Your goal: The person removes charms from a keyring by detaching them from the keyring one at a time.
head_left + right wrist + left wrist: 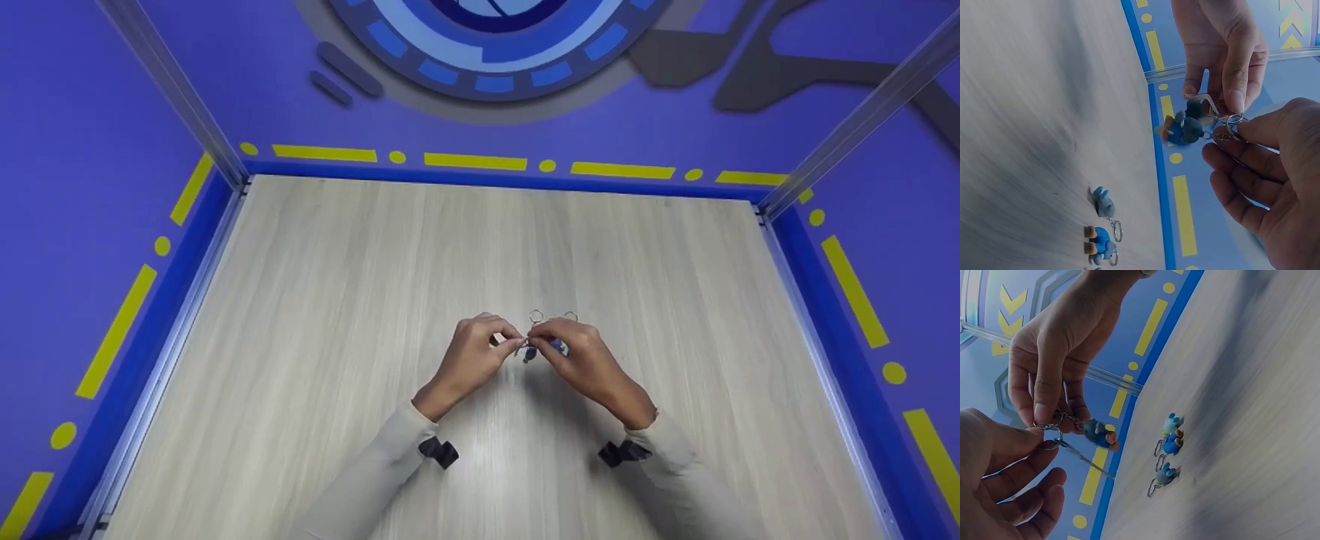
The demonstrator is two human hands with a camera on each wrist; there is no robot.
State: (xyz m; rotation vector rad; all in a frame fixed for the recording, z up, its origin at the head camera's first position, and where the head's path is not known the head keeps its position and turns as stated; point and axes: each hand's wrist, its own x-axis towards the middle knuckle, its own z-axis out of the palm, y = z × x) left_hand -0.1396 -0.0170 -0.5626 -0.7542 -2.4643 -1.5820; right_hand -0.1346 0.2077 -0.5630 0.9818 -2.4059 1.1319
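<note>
My left hand [474, 349] and right hand [589, 364] meet fingertip to fingertip above the table. In the left wrist view, the left thumb and forefinger pinch a metal split ring [1050, 444], from which a thin flat piece [1086, 461] hangs. The right hand's thumb and fingers hold the joined ring and chain of a small blue-and-grey figurine keychain [1098, 433]. This figurine [1182, 129] dangles beside the flat piece [1204, 107] in the right wrist view. Whether both rings are linked cannot be made out.
More figurine keychains lie on the table [337, 300] below the hands: a light blue one [1171, 423], a blue one [1172, 443] and a grey one [1166, 473]. Blue panels [495, 135] with metal posts enclose the table's back and sides.
</note>
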